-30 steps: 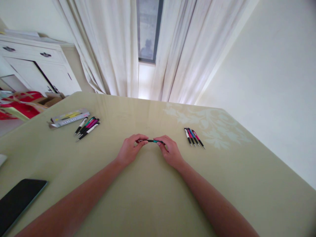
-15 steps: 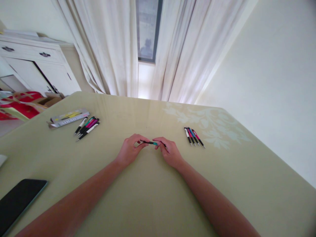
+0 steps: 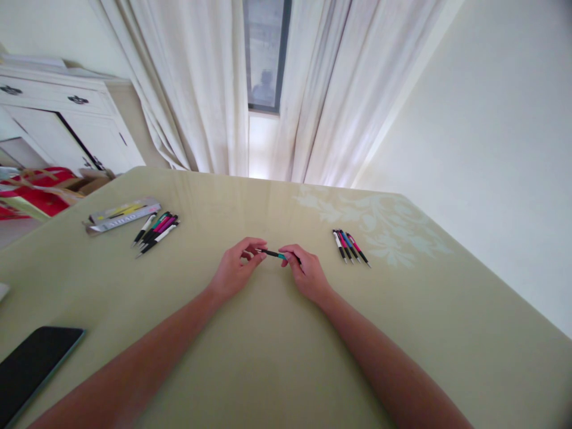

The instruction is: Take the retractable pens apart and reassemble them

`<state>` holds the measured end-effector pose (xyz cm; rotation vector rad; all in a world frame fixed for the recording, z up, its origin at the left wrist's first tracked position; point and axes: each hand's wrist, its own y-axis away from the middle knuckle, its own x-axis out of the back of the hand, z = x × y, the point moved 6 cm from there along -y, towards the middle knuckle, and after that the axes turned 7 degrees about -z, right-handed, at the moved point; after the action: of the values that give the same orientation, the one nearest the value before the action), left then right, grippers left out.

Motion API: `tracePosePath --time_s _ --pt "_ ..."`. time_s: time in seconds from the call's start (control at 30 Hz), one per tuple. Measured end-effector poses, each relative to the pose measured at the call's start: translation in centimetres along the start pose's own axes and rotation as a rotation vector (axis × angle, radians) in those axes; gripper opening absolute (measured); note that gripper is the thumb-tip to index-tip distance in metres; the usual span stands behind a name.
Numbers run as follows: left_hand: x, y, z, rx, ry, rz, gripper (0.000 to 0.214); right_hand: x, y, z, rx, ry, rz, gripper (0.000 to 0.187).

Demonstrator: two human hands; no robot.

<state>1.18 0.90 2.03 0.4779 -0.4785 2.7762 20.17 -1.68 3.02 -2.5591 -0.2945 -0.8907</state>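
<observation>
So, both hands were out over the middle of the table (image 3: 268, 357), with one skinny green-and-black pen (image 3: 271, 253) between them, lying nearly crosswise. The right hand (image 3: 309, 275) had a pinch on the green end, thumb and fingers closed on it. The left hand (image 3: 235, 268) was at the other end, thumb and index finger bent around the metal tip, but honestly I couldn't tell if it was really gripping or just loosely touching. The black grip section showed in the gap between the two hands.

Off to the left sat a loose pile of pens (image 3: 165, 227), white, green and purple ones with black grips, some overlapping, tips aimed back toward the person. Just beyond that was an opened pen box (image 3: 123, 221) with some yellow on it, close beside the pile. Over on the right, four more pens (image 3: 345, 244) lay side by side in a slanted row: white, pink, blue, pink, near a pale leafy pattern (image 3: 393, 229) on the tabletop. Down in the near left corner was a dark flat device (image 3: 40, 369), cut off by the edge of the view.
</observation>
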Motion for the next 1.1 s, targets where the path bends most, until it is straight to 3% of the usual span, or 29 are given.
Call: tracePosePath --time_s 0.13,0.27,0.4,0.5,0.67,0.83,1.0,1.1 --pt "0.08 0.03 -0.57 0.066 -0.004 0.008 0.032 0.09 0.03 -0.19 0.007 0.001 0.014 0.020" --pt "0.10 -0.05 -0.31 0.012 -0.014 0.000 0.022 0.04 0.06 -0.30 0.003 0.013 0.001 0.019" --pt "0.31 -0.07 -0.55 0.038 0.038 0.048 0.032 0.12 0.06 -0.30 0.009 0.009 0.011 0.020" --pt "0.19 -0.13 -1.10 0.090 0.017 0.016 0.034 0.17 0.07 -0.38 0.025 0.009 0.018 0.021" --pt "0.37 -0.13 -0.80 0.016 0.060 0.034 0.029 0.16 0.06 -0.25 0.003 0.011 0.012 0.019" --pt "0.22 -0.09 -1.00 0.098 0.007 0.012 0.033 0.19 0.05 -0.36 0.021 0.017 0.024 0.019" --pt "0.41 -0.13 -0.65 0.048 0.061 0.048 0.032 0.15 0.05 -0.32 0.021 0.009 0.030 0.020" --pt "0.53 -0.13 -1.03 0.087 0.032 0.060 0.033 0.22 0.07 -0.44 0.031 0.009 0.039 0.020"
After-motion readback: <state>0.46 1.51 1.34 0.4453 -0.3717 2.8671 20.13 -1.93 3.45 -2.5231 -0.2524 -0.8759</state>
